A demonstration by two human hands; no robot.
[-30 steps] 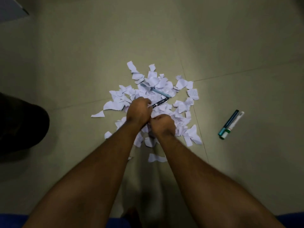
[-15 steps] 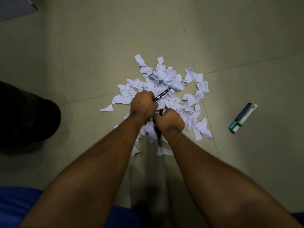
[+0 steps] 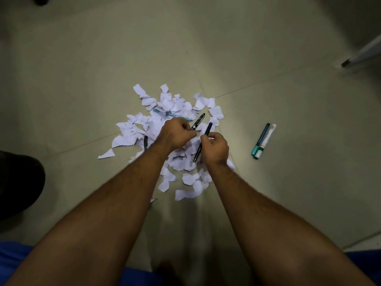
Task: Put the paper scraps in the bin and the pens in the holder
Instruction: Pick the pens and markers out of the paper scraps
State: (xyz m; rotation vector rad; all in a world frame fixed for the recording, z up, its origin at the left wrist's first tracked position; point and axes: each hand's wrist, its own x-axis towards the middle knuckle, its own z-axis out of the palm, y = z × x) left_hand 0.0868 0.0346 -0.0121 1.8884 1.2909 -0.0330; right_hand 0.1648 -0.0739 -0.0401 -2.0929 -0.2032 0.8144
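A heap of torn white paper scraps (image 3: 171, 108) lies on the tiled floor in front of me. My left hand (image 3: 175, 135) is shut on a black pen (image 3: 198, 121) whose end sticks out up and to the right. My right hand (image 3: 215, 148) is shut on a dark blue pen (image 3: 208, 129), held just above the heap. A light blue pen (image 3: 171, 114) lies half buried in the scraps behind my hands. Another dark pen (image 3: 145, 141) peeks out left of my left wrist. Two markers (image 3: 263, 140), one teal and one white, lie side by side on the floor at the right.
A dark round object (image 3: 18, 182), part of it cut off, sits at the left edge. A pale slanted furniture leg or panel (image 3: 362, 52) is at the upper right. Blue cloth (image 3: 12, 259) shows at the bottom corners.
Both hands have risen slightly from the heap, and each now holds a pen clear of the scraps. The camera view has shifted, so the heap sits a little further right.
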